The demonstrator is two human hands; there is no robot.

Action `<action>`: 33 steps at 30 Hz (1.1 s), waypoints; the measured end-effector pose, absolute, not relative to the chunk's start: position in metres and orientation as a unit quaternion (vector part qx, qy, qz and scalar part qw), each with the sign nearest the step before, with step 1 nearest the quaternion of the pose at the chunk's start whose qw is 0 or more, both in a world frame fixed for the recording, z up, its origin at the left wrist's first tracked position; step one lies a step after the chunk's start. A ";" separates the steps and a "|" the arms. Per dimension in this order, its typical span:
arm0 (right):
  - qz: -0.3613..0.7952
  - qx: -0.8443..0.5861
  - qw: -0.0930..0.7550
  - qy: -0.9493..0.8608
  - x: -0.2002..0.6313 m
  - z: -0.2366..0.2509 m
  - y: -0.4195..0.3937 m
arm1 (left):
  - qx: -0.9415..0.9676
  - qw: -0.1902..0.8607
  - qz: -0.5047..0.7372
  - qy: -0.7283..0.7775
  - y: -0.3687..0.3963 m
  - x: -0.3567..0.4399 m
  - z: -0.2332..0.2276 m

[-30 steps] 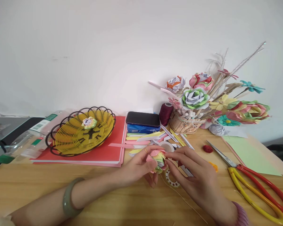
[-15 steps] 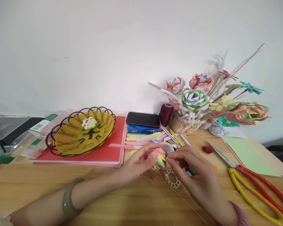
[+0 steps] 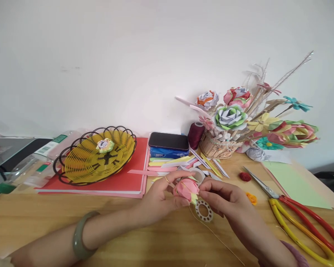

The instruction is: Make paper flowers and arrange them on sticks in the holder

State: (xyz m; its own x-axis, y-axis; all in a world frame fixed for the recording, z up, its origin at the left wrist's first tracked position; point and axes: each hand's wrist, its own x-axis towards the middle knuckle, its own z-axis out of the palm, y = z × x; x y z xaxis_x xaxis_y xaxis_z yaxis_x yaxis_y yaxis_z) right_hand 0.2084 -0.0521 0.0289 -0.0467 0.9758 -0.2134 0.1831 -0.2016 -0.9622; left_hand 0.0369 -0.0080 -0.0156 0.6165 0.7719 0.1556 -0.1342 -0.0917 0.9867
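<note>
My left hand (image 3: 161, 194) and my right hand (image 3: 225, 200) meet over the wooden table (image 3: 128, 237) around a small folded paper flower (image 3: 186, 188) of pink, yellow and green. The left fingers pinch it from the left, with a ring on one finger and a green bangle (image 3: 79, 234) on the wrist. My right fingertips grip the flower's right side. A thin pale thread (image 3: 217, 237) runs from the flower toward the lower right. A flat white ring with holes (image 3: 203, 211) lies on the table just under my hands.
A yellow wire basket (image 3: 97, 155) with a paper flower sits on a red folder (image 3: 122, 178) at left. Behind my hands lie paper strips (image 3: 167, 163), a tissue pack (image 3: 168, 146) and a dark red thread spool (image 3: 195, 134). A paper bouquet (image 3: 239, 118) and scissors (image 3: 300, 218) are at right.
The flower has been turned in my fingers so its pink side now faces up. My right hand has closed in and its fingers are curled tighter on the flower.
</note>
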 end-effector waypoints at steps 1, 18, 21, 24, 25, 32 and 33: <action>0.530 -0.572 0.382 -0.495 0.208 0.030 -0.052 | 0.652 0.613 0.365 0.254 -0.008 0.037 -0.014; 0.617 -0.560 0.390 -0.393 0.211 0.023 -0.050 | 0.751 0.391 0.452 0.280 -0.007 0.035 -0.017; 0.600 -0.578 0.381 -0.401 0.210 0.023 -0.050 | 0.774 0.327 0.484 0.246 -0.006 0.036 -0.017; 0.577 -0.585 0.370 -0.434 0.209 0.025 -0.051 | 0.786 0.300 0.490 0.228 -0.006 0.036 -0.017; 0.565 -0.586 0.366 -0.451 0.209 0.026 -0.051 | 0.790 0.298 0.483 0.231 -0.006 0.035 -0.017; 0.270 -0.606 0.368 -0.652 0.201 0.019 -0.057 | 0.829 0.198 0.472 0.227 -0.006 0.036 -0.019; 0.215 -0.597 0.376 -0.675 0.200 0.016 -0.059 | 0.829 0.171 0.482 0.224 -0.006 0.037 -0.020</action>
